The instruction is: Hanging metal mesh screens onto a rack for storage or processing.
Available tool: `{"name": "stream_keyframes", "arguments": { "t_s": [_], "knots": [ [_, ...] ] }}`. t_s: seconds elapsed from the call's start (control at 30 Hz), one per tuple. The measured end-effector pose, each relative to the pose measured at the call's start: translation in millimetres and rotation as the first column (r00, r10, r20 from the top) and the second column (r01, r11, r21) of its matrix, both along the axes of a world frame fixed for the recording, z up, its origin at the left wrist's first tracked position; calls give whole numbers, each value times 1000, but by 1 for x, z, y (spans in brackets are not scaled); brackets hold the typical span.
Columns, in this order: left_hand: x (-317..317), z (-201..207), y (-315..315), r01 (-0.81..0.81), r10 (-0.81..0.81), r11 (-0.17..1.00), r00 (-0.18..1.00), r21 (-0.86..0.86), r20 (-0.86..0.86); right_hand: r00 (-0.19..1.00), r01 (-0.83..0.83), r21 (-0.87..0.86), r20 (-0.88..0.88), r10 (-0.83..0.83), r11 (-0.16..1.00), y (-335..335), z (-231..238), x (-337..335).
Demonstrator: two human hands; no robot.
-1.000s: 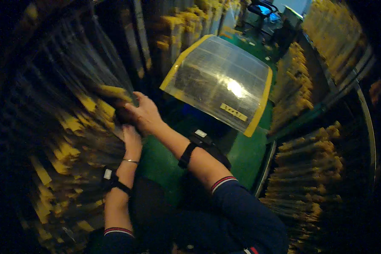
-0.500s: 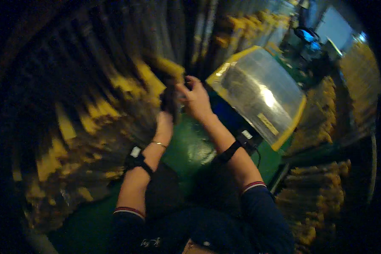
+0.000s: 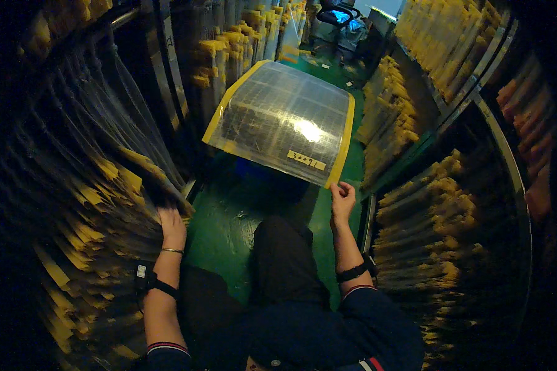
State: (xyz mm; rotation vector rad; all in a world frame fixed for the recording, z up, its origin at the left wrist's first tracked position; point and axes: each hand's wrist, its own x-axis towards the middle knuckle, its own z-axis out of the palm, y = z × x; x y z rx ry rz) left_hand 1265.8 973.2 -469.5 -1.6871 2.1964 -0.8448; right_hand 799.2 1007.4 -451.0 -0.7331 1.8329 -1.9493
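Note:
My left hand (image 3: pixel 171 224) rests against the edges of thin yellow-edged sheets (image 3: pixel 93 204) stacked upright in the rack on my left, fingers tucked among them. My right hand (image 3: pixel 342 199) hangs free just below the near right corner of a large clear mesh panel with a yellow frame (image 3: pixel 288 120). Its fingers are loosely curled and hold nothing. The panel lies tilted over a blue bin (image 3: pixel 263 174) in the aisle ahead of my knees.
Racks of upright yellow-edged sheets (image 3: pixel 427 204) line both sides of a narrow aisle with a green floor (image 3: pixel 235 216). A curved metal rail (image 3: pixel 501 161) runs along the right rack. An office chair (image 3: pixel 337 15) stands at the far end.
My right hand has left the sheets on the left rack and swung over to the near right corner of the panel. My left hand stays at the sheets. My head has turned toward the aisle.

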Motion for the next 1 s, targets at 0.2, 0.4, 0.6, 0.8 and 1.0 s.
{"name": "stream_keyframes", "arguments": {
  "t_s": [0.2, 0.4, 0.6, 0.8, 1.0],
  "knots": [
    [-36, 45, -9, -225, 278, 775, 961, 590, 1, 941, 231, 106, -277, -194, 967, -13, -24, -5],
    [37, -81, -25, 44, -209, 973, 596, -228, -775, 992, 21, 136, -130, -3, 990, -28, -10, 11],
    [4, -34, -16, -140, 174, 964, 975, 226, -141, 953, -229, 19, 206, 220, 973, -5, 23, 19],
    [17, -43, -20, -168, 202, 971, 958, 170, -205, 922, -387, 52, 61, 383, 921, 24, 43, 22],
    [14, -47, -17, -139, 148, 981, 987, 136, -61, 860, -184, -464, 352, 370, 867, 85, 66, 8]
  ]
}}
